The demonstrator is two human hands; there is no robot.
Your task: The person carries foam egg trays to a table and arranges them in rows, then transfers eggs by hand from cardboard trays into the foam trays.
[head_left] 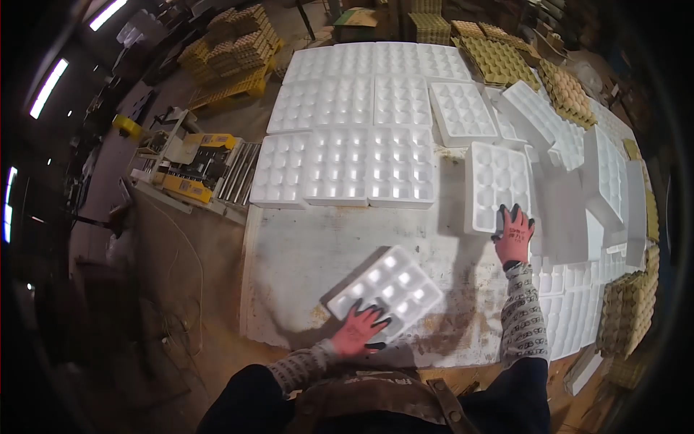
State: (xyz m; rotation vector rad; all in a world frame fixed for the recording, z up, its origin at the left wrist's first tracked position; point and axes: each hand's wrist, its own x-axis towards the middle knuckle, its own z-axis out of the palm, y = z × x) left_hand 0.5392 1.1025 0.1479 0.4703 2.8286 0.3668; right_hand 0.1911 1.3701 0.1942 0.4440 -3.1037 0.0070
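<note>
My left hand (359, 329), in a red glove with black fingertips, grips the near-left edge of a white foam egg tray (399, 288). That tray sits at an angle over the near part of the table, and its visible cups hold no eggs. Further right, my right hand (514, 235), gloved alike, has its fingers over the near edge of another white foam egg tray (499, 177). The undersides of both trays are hidden, so I cannot tell whether they touch the table (347, 235).
Rows of white foam trays (340, 163) cover the table's far side. Foam trays lie in a jumbled pile (567, 173) at the right. Eggs fill a carton (567, 90) at the back right. A roller conveyor (237, 173) meets the table's left side; stacked egg cartons (235, 47) stand beyond.
</note>
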